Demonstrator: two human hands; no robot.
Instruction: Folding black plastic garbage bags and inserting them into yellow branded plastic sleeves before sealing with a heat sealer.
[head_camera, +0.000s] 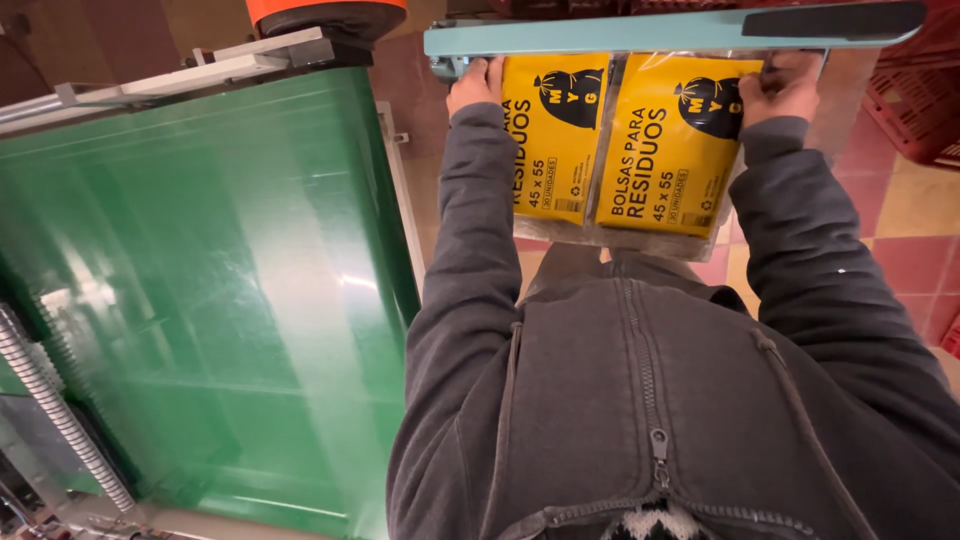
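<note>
At the far left a ribbed grey hose (55, 405) ran down beside a broad green glossy surface (210, 290), which filled most of that side and carried a pale metal frame (190, 70) along its top edge, with an orange and black object (325, 15) just beyond it. Moving right, we had our left hand (476, 83) raised at the end of a dark grey sleeve, fingers curled tight on the upper left corner of a clear plastic pack (630, 140). That pack hung between our two hands, directly in front of our chest and above the zipped grey hoodie (650, 400), and it held two yellow packets with black print, the left yellow packet (556, 135) and the right yellow packet (672, 145), lying side by side and touching along their inner edges. The pack's top edge sat right under the long teal bar (640, 32) of a sealing device, which crossed the frame above both hands; we could not tell whether the plastic was caught under the bar. Our right hand (785, 88) was clenched on the pack's upper right corner, close beneath the bar's dark handle end. Behind it stood a red plastic crate (915, 110) on a floor of red and yellow tiles (915, 210).
</note>
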